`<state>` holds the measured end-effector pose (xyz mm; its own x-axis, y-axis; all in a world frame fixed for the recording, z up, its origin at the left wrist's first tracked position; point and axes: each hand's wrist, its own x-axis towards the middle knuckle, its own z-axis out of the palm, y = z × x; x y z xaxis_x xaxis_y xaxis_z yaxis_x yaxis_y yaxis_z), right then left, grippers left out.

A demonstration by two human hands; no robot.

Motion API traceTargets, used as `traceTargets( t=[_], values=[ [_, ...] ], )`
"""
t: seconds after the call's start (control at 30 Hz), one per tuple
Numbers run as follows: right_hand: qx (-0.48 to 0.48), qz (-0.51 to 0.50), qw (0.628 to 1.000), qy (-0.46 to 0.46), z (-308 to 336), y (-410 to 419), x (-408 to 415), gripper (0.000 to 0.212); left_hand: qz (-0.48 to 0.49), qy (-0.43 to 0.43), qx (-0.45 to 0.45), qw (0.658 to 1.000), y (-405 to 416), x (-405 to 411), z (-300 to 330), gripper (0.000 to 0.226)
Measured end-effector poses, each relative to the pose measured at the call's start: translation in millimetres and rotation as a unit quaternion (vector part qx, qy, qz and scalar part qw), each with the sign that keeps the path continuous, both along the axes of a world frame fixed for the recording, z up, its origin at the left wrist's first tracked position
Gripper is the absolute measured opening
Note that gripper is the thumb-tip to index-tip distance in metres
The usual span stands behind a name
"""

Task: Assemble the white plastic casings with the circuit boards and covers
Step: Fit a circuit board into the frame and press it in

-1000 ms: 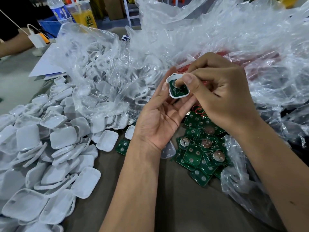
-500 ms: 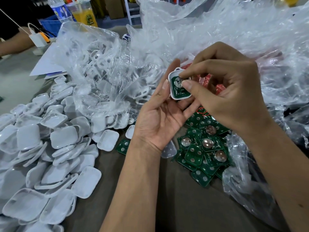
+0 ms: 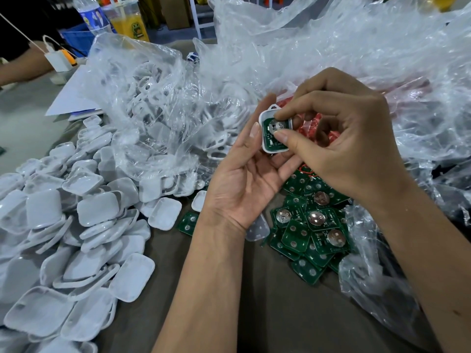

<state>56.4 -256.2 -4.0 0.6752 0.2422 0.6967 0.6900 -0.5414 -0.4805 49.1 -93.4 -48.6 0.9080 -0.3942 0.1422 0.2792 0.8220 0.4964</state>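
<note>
My left hand [image 3: 244, 179] holds a small white plastic casing [image 3: 266, 149] upright at its fingertips, open side toward me. A green circuit board [image 3: 270, 136] with a round metal battery clip sits inside it. My right hand [image 3: 341, 146] pinches the board with thumb and index finger from the right, pressing on its top and middle. Below both hands lies a heap of loose green circuit boards [image 3: 309, 233]. A large pile of white covers [image 3: 76, 230] spreads over the left of the table.
A clear plastic bag of white casings [image 3: 153, 103] lies behind the covers. More crumpled plastic [image 3: 356, 47] fills the back and right, with red parts showing through it. A drink cup [image 3: 130, 24], a bottle and another person's arm [image 3: 23, 67] are at the far left.
The casing has been tilted more upright and raised slightly. My right fingers have shifted from the casing's upper edge onto the board inside it.
</note>
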Motion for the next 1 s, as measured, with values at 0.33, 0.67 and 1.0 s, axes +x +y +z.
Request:
traceTargets(
  t=[0.33,0.67,1.0],
  values=[
    [-0.005,-0.004,1.0,0.001,0.6,1.0,-0.6,0.014,0.012,0.013,0.018,1.0,-0.4,-0.2,0.3,0.034],
    [0.012,-0.018,1.0,0.004,0.4,3.9,0.1,0.022,0.023,0.027,0.011,0.999,-1.1,-1.5,2.5,0.039],
    [0.062,0.001,0.998,0.03,-2.0,5.1,1.0,0.036,0.031,0.053,0.007,0.998,-1.5,-0.3,3.2,0.056]
  ],
)
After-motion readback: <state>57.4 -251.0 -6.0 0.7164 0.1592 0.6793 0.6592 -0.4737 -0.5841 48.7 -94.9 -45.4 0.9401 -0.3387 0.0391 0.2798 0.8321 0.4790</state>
